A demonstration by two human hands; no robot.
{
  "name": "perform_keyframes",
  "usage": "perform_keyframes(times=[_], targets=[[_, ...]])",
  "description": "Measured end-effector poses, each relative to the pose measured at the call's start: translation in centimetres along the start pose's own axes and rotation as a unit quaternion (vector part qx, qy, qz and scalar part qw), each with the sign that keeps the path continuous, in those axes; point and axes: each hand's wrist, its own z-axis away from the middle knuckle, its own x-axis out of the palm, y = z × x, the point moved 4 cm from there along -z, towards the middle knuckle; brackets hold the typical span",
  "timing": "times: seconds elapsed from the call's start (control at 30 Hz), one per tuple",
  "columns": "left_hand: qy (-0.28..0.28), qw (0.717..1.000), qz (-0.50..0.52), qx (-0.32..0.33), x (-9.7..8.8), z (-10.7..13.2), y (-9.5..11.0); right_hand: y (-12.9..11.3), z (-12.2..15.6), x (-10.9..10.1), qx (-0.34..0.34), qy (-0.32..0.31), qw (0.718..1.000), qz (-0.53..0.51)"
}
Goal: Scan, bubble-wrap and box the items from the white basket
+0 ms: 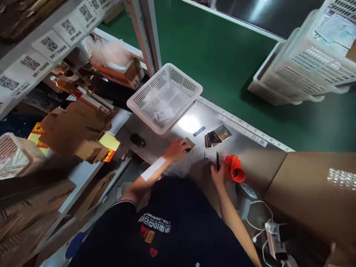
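Down at the center of the frame, two hands working on a shiny metal bench point(167, 142)

Going left to right: black mouse point(138, 140) sits mid-left, white mesh basket point(164, 97) just above it. Left hand point(175, 149) lies flat, fingers pressing down on a small tan card point(190, 143). Right of that, a couple dark packets point(217, 135) lying loose. Right hand point(218, 173) is closed round a black pen point(217, 161), with an orange tape dispenser point(234, 168) right beside it, looks like touching.
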Motion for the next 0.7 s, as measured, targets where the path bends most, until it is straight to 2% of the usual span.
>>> perform_keyframes(times=[0.1,0.2,0.3,0.43,0.5,0.57,0.7], targets=[[-0.047,0.999,-0.018,0.020,0.1,-3.9,1.1,2.3,2.4,-0.2,0.052,0.003,0.998,-0.023],[-0.081,0.996,-0.046,0.012,0.4,-6.0,1.3,3.1,3.9,0.2,0.074,-0.003,0.997,-0.020],[-0.097,0.993,-0.071,0.013,0.8,-6.5,1.2,3.2,4.2,0.8,0.065,0.000,0.998,-0.009],[-0.106,0.990,-0.095,0.018,1.2,-5.9,1.0,3.3,4.4,1.4,0.044,0.011,0.999,0.020],[-0.098,0.992,-0.079,0.026,0.7,-5.9,0.7,3.0,4.3,1.5,0.028,0.023,0.999,0.026],[-0.066,0.997,-0.042,0.022,-0.5,-6.7,0.4,1.9,3.5,1.2,0.006,0.032,0.999,0.014],[0.017,0.999,-0.020,-0.041,-3.1,-11.1,0.3,-2.4,-0.8,0.3,-0.017,0.005,1.000,-0.001]])
